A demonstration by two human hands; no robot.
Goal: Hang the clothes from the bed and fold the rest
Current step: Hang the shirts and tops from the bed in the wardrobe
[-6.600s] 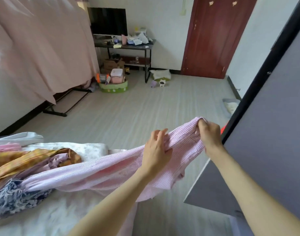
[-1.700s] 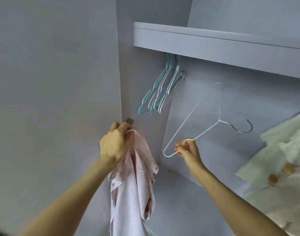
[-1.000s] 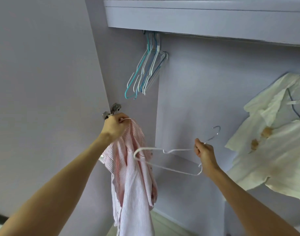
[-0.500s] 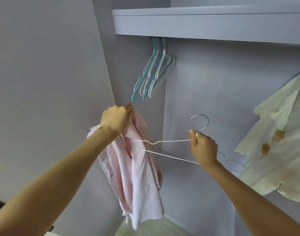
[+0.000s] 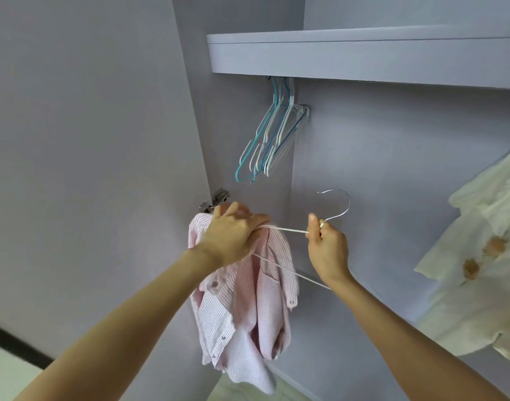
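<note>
- The person stands in front of an open wardrobe and holds a pink striped shirt (image 5: 242,308) up in the middle of the frame, so that it hangs free below the hand.
- The left hand (image 5: 233,235) grips the shirt at its top, near the collar. I think this bunched grip keeps the neck opening in one place, so that the hanger can go in.
- The right hand (image 5: 327,244) is closed around the neck of a white wire hanger (image 5: 288,230), just below its metal hook (image 5: 339,205). Holding it there probably gives good control of the direction.
- The left arm of the hanger reaches to the fingers of the left hand and seems to enter the shirt there; how deep it goes I cannot tell, because the hand hides it. The lower wire passes in front of the cloth.
- In my judgement the shirt is not yet properly on the hanger, and the hook is not yet on any rail.
- Under the shelf (image 5: 363,56), in the upper middle, a bunch of spare hangers (image 5: 274,137), blue and white, hangs close to the wall.
- At the right edge hangs a cream garment (image 5: 479,256) with brownish spots.
- A metal hinge (image 5: 216,199) sits just above the left hand.
- I can read no brand, label or writing anywhere.
</note>
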